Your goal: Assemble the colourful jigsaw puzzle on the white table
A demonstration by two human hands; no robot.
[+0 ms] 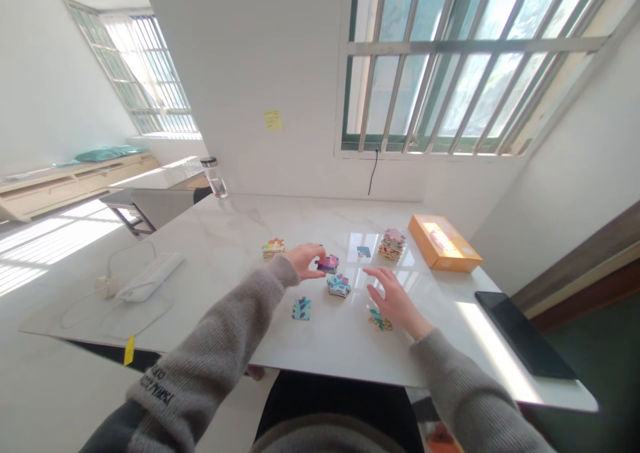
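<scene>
My left hand [304, 260] grips the edges of a small pink and purple stack of jigsaw puzzle pieces [328, 264] between fingers and thumb. My right hand [395, 300] rests open with spread fingers, touching no piece that I can see. Nearest to it are a teal-patterned stack of pieces [339, 285] and a teal and orange piece [380, 320]. A teal leaf-patterned piece [301, 308] lies below my left hand. Further back are an orange-topped stack [273, 248], a small blue piece [364, 252] and a tall multicoloured stack [392, 244].
An orange box [443, 242] lies at the back right of the white marble table [225, 226]. A black tablet [525, 334] lies near the right edge. A white keyboard [149, 276] with a cable sits left, and a glass bottle [215, 181] stands at the back corner.
</scene>
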